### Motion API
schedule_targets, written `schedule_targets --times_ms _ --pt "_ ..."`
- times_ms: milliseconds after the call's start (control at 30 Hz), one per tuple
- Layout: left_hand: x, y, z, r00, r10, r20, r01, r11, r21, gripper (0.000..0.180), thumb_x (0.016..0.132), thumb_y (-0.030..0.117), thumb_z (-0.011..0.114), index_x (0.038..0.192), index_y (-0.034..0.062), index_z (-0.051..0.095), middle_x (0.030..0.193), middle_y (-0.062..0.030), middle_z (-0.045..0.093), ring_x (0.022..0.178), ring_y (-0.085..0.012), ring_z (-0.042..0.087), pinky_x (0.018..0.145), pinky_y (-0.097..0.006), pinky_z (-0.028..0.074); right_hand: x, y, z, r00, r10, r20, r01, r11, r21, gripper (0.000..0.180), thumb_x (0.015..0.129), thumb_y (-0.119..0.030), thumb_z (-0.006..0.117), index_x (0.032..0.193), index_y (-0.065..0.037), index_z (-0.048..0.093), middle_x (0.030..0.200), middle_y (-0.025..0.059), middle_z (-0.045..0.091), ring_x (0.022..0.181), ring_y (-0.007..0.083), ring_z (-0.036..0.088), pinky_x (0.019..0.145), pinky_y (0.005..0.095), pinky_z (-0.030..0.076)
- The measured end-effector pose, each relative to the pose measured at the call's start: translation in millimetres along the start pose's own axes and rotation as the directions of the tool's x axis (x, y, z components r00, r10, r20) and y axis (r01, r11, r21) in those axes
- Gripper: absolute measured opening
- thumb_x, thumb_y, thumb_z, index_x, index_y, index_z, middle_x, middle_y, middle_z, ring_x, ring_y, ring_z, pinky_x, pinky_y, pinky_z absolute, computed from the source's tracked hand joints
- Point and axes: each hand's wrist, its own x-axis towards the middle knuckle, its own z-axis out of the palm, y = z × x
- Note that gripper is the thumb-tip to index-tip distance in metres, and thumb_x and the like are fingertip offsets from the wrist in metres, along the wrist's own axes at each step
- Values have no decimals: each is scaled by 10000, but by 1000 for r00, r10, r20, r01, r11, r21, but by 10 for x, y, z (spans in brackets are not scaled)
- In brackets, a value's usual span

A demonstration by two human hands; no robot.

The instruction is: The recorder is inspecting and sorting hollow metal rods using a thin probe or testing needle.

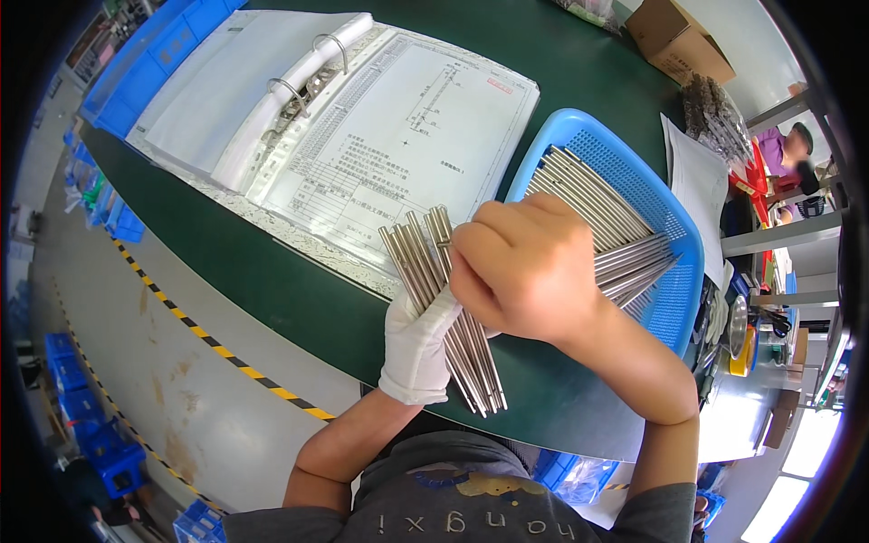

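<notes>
My left hand [415, 351], in a white glove, is wrapped round a bundle of thin metal rods [475, 366]. The bundle leans, with its upper ends fanned slightly over the binder's lower edge and its lower ends toward my body. My bare right hand [529, 267] is closed in a fist right beside the rods' upper ends. A small metal bit shows at its left edge, but the fingertips are hidden, so I cannot tell what they grip. Behind that hand stands a blue perforated plastic basket [695, 271] holding many more metal rods [602, 195], laid in two directions.
An open ring binder [407, 136] with a technical drawing lies on the dark green table [226, 244]. A blue bin [154, 63] stands at the far left, a cardboard box [679, 41] at the far right. Papers [692, 181] and a bagged bundle [715, 113] lie beyond the basket.
</notes>
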Motion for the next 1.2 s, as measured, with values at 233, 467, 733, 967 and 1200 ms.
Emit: schedule_targets --times_ms 233,467,733,967,1200 --pt "-2 33 63 999 -31 -23 30 999 -33 246 989 101 597 1216 9 566 1050 -104 669 880 -188 708 726 -359 648 50 50 -13 997 22 -78 -17 998 63 138 667 -119 667 663 -88 532 616 40 463 500 208 504 507 348 394" --pt "9 41 29 998 -54 -13 54 998 -35 247 985 77 593 1223 19 563 1039 -104 675 849 -206 719 706 -354 647 30 52 1 996 62 -60 -55 993 108 101 709 -109 662 690 -78 568 625 47 493 511 225 519 514 357 402" --pt "-20 112 -43 988 -127 84 127 992 4 336 1034 147 497 1340 9 498 1154 -198 672 855 -243 725 722 -338 624 13 77 -9 937 313 151 -348 831 433 65 805 -119 650 780 -60 654 694 73 602 586 289 565 585 393 442" --pt "9 149 -40 987 -155 45 152 986 61 362 1034 144 494 1365 1 471 1143 -194 678 864 -245 725 723 -329 621 6 66 -17 961 266 74 -276 913 300 59 782 -112 661 755 -60 652 665 69 586 557 283 546 564 384 435" --pt "25 96 105 989 -113 -95 110 993 -34 245 965 77 629 1200 18 594 1014 -102 690 815 -212 725 654 -319 625 29 82 -8 992 114 -45 -100 966 236 55 748 -96 675 723 -74 631 623 47 544 510 249 510 515 360 402"
